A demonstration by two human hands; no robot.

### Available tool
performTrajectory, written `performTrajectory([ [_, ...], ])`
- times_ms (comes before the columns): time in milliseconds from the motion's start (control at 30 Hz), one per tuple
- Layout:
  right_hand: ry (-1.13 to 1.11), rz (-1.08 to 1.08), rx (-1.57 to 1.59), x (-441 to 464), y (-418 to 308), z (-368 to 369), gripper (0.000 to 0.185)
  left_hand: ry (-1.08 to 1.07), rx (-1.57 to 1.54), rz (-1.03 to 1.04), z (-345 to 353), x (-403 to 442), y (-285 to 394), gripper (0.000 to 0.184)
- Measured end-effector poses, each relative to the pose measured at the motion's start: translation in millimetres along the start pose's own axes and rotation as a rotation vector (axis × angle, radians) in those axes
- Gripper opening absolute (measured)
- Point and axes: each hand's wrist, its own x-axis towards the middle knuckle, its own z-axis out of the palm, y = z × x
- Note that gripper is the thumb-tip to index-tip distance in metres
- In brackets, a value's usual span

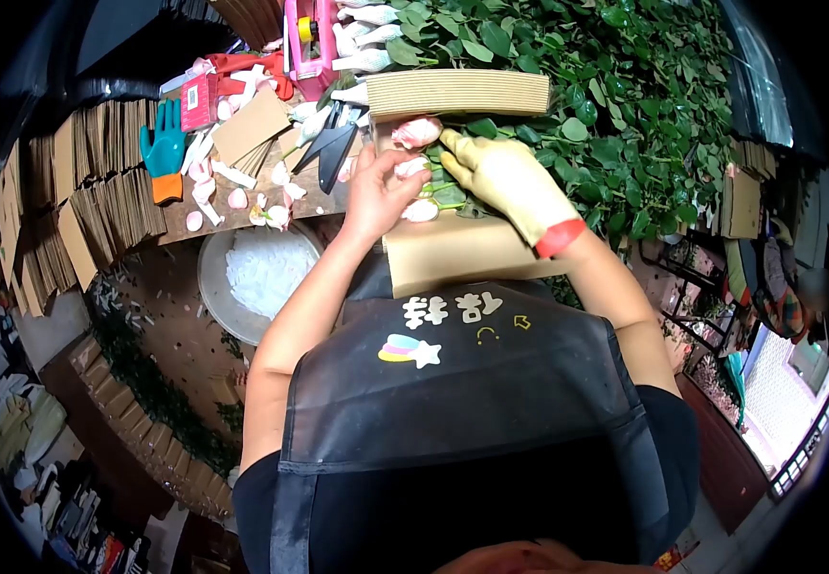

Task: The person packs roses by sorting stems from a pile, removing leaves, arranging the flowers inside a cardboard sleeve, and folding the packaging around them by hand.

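Note:
Three pale pink roses lie between two cardboard walls: an upper rose (417, 131), a middle rose (411, 167) and a lower rose (420, 209). My bare left hand (376, 191) closes its thumb and fingers round the head of the middle rose. In a pale yellow glove with a red cuff, my right hand (505, 182) has its fingertips bent in at the base of the upper rose, over the stems. The stems are partly hidden under the glove. A corrugated cardboard piece (457, 93) stands behind the flowers; a smooth cardboard flap (462, 251) is nearest my apron.
Leafy stems (567, 57) heap up at the back right. Left of my hand lie black scissors (331, 151), cardboard sheets (254, 129), loose petals and a teal glove (165, 148). A pink tape dispenser (311, 48) stands behind. Below left is a tub (218, 287) with white pieces.

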Motion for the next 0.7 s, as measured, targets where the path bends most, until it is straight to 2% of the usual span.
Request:
performTrajectory([
  [33,-0.046,0.052,0.046,5.2,3.3,-2.3,0.033,-0.005,0.024,0.003,0.8,0.3,-1.4,0.039],
  [167,-0.070,-0.032,0.129,21.4,9.2,-16.0,0.023,0.043,-0.037,-0.068,0.9,1.0,3.8,0.043],
  [267,-0.051,-0.084,0.061,21.2,8.7,-13.2,0.018,0.146,0.007,0.145,3.8,10.1,-0.8,0.049],
  [367,-0.062,-0.126,0.039,20.0,9.4,-8.7,0.018,0.087,-0.020,-0.054,6.6,27.6,-12.6,0.046],
  [500,-0.030,0.008,0.158,8.5,-12.6,-44.0,0.024,0.080,0.086,-0.065,2.6,28.7,1.7,0.048],
  [533,-0.004,0.157,0.246,9.2,-26.4,-57.8,0.028,0.163,0.113,-0.022,5.5,25.1,4.6,0.039],
  [633,0.106,0.085,0.080,19.5,-19.3,-31.7,0.037,0.169,0.114,-0.028,5.4,22.4,6.4,0.039],
  [700,0.023,0.128,-0.012,30.0,-17.2,-19.5,0.038,0.161,0.086,-0.018,5.0,21.0,2.8,0.039],
])
